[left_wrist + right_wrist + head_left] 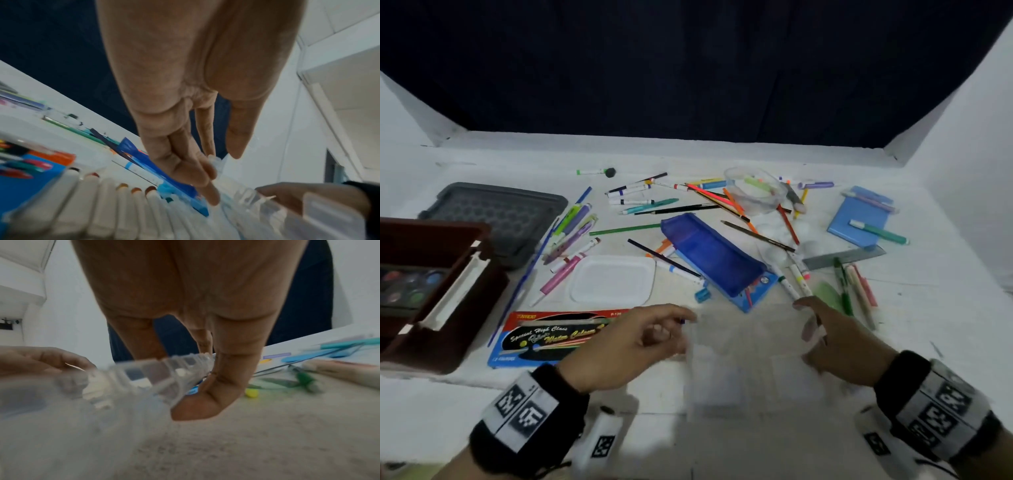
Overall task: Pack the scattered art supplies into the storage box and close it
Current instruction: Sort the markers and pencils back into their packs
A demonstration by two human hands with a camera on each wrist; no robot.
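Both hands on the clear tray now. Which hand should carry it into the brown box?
Left, probably. The brown box sits open at the far left, on the left hand's side. The left hand already grips the clear tray's left edge; the right hand would have to cross over.

Storage box (431,291) at 9 o'clock on the table (722,428), lid (496,219) lying behind it toward 10. Watercolour pack (551,337) at 8, just in front of a shallow tray (613,279). Pencil case (719,258) at centre. Heap of pens and pencils (688,198) at 12, with a bowl (755,190) on top of it. Notepad (859,219) at 2, one marker (878,232) lying on it; ruler (842,257) just in front. Clear ridged tray (746,349) at 6, between left hand (626,346) and right hand (839,339).
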